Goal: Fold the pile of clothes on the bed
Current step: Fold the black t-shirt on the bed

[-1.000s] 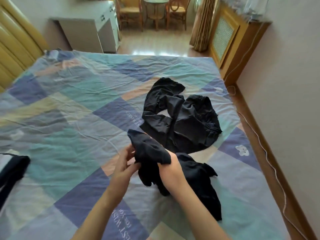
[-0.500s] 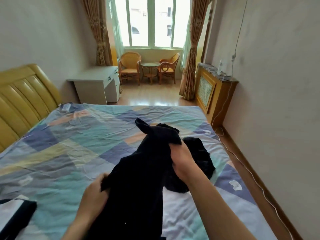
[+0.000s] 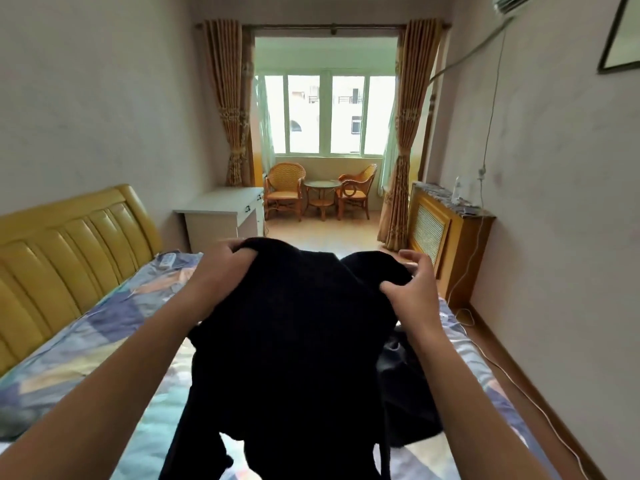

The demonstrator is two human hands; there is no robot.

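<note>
A black garment (image 3: 287, 351) hangs in the air in front of me, above the bed (image 3: 86, 344) with its patchwork sheet. My left hand (image 3: 221, 268) grips the garment's upper left edge. My right hand (image 3: 410, 289) pinches its upper right edge with thumb and fingers. The cloth drapes down between my forearms and hides the middle of the bed. Another dark piece of clothing (image 3: 405, 400) lies on the sheet behind it, to the lower right.
A yellow padded headboard (image 3: 65, 251) runs along the left. Beyond the bed stand a white desk (image 3: 221, 213), a wooden radiator cover (image 3: 446, 230) by the right wall, and two wicker chairs (image 3: 284, 188) with a small table at the window. A white cable (image 3: 512, 379) trails along the floor on the right.
Both hands have lifted the black garment from the sheet to chest height and moved apart along its top edge. My view has tilted up from the bed toward the window.
</note>
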